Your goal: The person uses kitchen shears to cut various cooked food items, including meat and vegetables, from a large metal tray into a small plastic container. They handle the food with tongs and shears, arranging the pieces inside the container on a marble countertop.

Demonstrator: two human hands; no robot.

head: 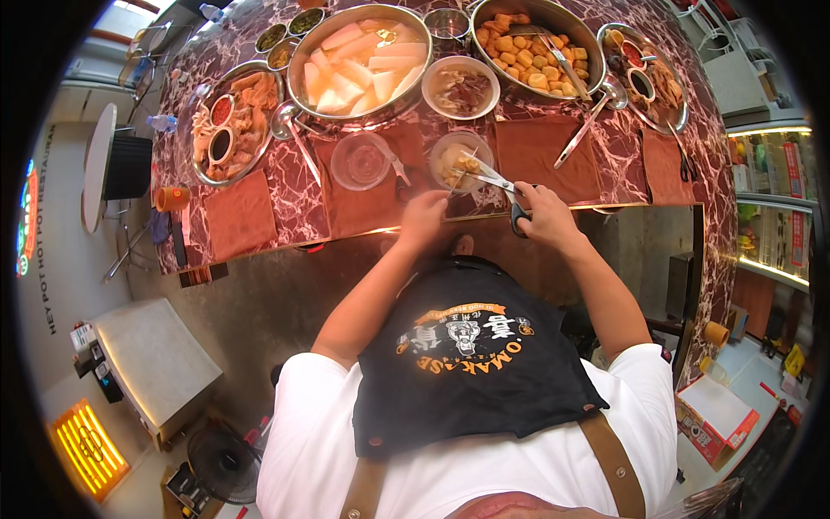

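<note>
My right hand (550,213) grips a pair of scissors (498,181) by the dark handles. The steel blades are apart, over a clear plastic bowl (485,146) near the table's front edge. Pale food pieces (449,156) lie in that bowl, with a browner piece between or beside the blades. My left hand (423,217) pinches a thin skewer (457,180) that reaches up to the browner piece. Left of it stands another clear bowl (353,162), with orange-handled scissors (397,165) beside it on a brown cloth (331,207).
Behind the bowls are a pot of white radish-like pieces (360,65), a white bowl of meat in broth (462,91) and a pot of fried tofu-like pieces (538,61). Oval meat platters (256,159) (681,117) flank them. Ladles (301,146) (583,133) lie on the marbled table (292,201).
</note>
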